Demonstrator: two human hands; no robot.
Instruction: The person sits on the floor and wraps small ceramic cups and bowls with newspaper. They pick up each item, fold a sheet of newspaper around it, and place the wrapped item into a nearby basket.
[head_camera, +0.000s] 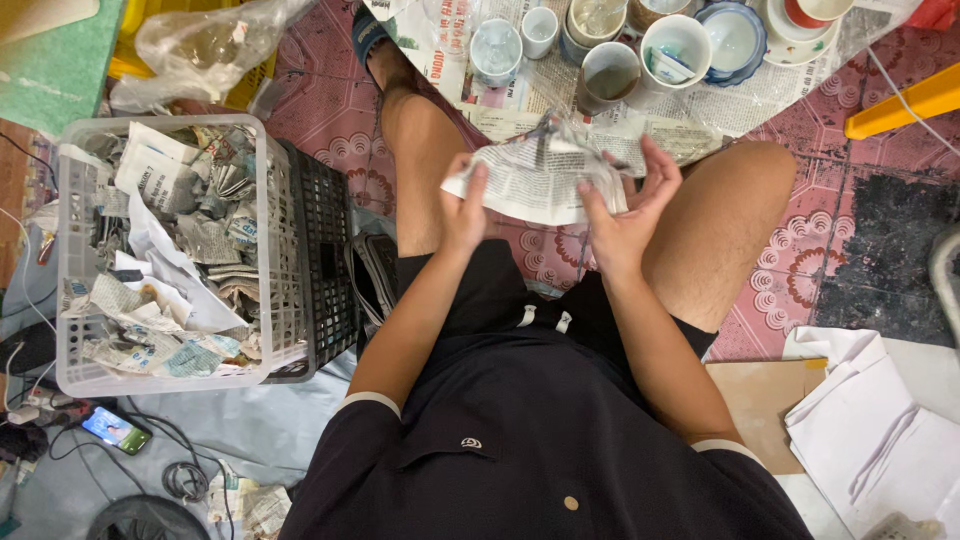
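1. Left hand (462, 212): grip clamped on the left edge of a crumpled newspaper sheet (535, 178), thumb on top, fingers curled under
2. Right hand (625, 215): grip pinched on the sheet's right side, thumb pressing the paper, upper fingers spread and half apart above it
3. Sheet sits between both hands, held above the lap, over the gap between the knees; its top is bunched and peaked, so whether anything is inside cannot be told
4. Just beyond the sheet, on the floor: spread newspaper (740, 95) carrying crockery – a grey-brown mug (608, 75), a white mug (678, 50), a clear glass tumbler (496, 50), a small white cup (540, 30), a blue-rimmed bowl (733, 38)
5. To the person's left: white plastic basket (70, 250) full of crumpled newspaper, touching a black crate (325, 260) on its near side
6. Further out: clear plastic bag (200, 45) upper left, phone (115, 430) with lit screen lower left among cables, stack of white paper (870, 420) lower right, beside brown cardboard (765, 400)
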